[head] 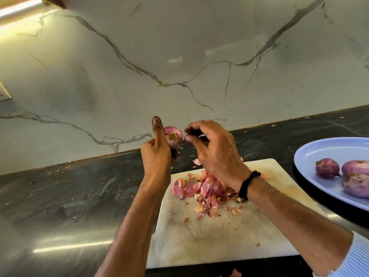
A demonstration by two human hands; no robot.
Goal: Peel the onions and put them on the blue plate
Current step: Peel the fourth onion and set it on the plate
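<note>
Now, at mid-frame, the left hand [157, 156] grips a partly peeled onion [173, 137], thumb raised and the bulb's root end toward the camera. Just right of it, the right hand [216, 150] pinches what looks like a pale sliver of skin [201, 135]. Peelings [205, 188] heap on the cutting board [199, 240] below. The blue plate [311, 154], holding three peeled onions [327, 168], sits at the right edge, nearer the right hand.

A kitchen: a white cutting board [199, 236] strewn with onion skins [203, 188] lies on a dark bench [69, 196] below a veined marble-look splashback [179, 56], peeled onions [327, 168] on a blue plate [319, 148] alongside, a light strip [18, 7] glowing under a cabinet [54, 1].
</note>
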